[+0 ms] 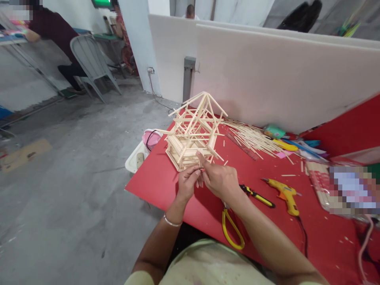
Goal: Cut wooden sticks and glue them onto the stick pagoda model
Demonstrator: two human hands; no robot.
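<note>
A small house frame of thin wooden sticks (192, 132) stands on the red table (160, 182) near its left corner. Both my hands meet just in front of the model's base. My left hand (187, 183) is closed in a pinch, fingertips together on a short stick. My right hand (218, 178) is closed too, its forefinger stretched up to touch the model's front edge. What lies between the fingers is mostly hidden.
A heap of loose sticks (252, 136) lies behind the model by a white partition (282, 75). A yellow glue gun (286, 196), a yellow-black cutter (258, 196) and yellow-handled scissors (231, 229) lie right of my hands. A white tray (135, 158) sits off the table's left edge. People sit far back left.
</note>
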